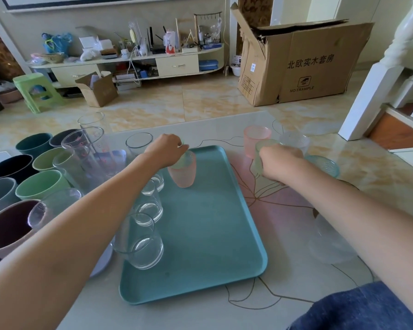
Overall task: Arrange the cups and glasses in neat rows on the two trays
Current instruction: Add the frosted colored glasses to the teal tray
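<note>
At frame centre, a pink frosted cup stands on the teal tray, the left hand pinching its rim. Right of the tray, the right hand grips a green frosted cup. Clear glasses line the tray's left edge.

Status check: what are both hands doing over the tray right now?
Left hand grips pink cup on teal tray. Right hand holds green cup off tray. Nothing blocking.

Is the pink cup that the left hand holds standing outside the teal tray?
No, the pink cup under the left hand stands inside the teal tray, near its far edge.
</note>
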A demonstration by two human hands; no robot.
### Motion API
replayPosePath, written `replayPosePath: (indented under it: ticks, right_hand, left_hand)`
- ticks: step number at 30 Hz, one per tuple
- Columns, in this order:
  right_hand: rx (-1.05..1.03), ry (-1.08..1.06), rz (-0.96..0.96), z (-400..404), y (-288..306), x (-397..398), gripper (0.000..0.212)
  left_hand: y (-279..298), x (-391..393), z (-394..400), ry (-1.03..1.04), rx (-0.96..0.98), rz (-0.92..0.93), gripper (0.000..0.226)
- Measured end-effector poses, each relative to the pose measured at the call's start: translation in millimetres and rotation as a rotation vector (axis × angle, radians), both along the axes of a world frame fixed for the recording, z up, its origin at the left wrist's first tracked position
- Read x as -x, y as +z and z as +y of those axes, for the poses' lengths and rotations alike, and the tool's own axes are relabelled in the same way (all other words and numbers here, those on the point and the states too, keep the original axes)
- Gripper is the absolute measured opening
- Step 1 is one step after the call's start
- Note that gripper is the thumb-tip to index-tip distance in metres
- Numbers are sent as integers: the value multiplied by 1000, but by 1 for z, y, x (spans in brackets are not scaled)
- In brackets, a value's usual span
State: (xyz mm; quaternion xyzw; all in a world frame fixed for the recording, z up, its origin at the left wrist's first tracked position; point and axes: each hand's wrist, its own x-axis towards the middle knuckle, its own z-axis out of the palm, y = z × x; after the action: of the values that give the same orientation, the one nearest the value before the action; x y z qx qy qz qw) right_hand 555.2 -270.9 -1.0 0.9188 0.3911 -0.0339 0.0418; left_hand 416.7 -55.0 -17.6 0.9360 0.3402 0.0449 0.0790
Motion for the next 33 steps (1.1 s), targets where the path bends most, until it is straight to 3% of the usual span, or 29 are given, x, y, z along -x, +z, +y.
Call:
replayPosePath:
  ticks: [2, 4, 11, 17, 22, 26, 28, 30, 33]
  right_hand:
    - [-30, -12, -8, 0, 1, -1, 31]
    - [-52, -11, -7, 0, 0, -2, 35]
    - [-174, 41, -28, 7, 0, -7, 28]
    - [-118, 23, 1, 9, -10, -8, 31]
    - [-218, -78, 55, 9, -17, -12, 24]
    - [-293, -33, 55, 13, -14, -15, 26]
    - [-351, 26, 31, 13, -4, -9, 23]
    - [-405, 219, 33, 11, 7, 3, 17]
    - [-368, 474, 257, 10, 18, 33, 14]
  left_hand:
    - [-3, -11, 1, 22, 38, 9, 45]
    - [-5, -18, 0, 41, 77, -22, 40]
    - [-7, -20, 1, 41, 108, -75, 34]
    - [-3, -5, -2, -54, -20, -225, 27]
    - [-3, 9, -6, -220, -126, -60, 30]
    - [-3, 14, 0, -150, -97, -141, 19]
    - [-3, 17, 6, -133, -90, -167, 13]
    - [-4, 18, 10, -127, -87, -185, 12]
    - [-4, 18, 11, -126, -97, -186, 11]
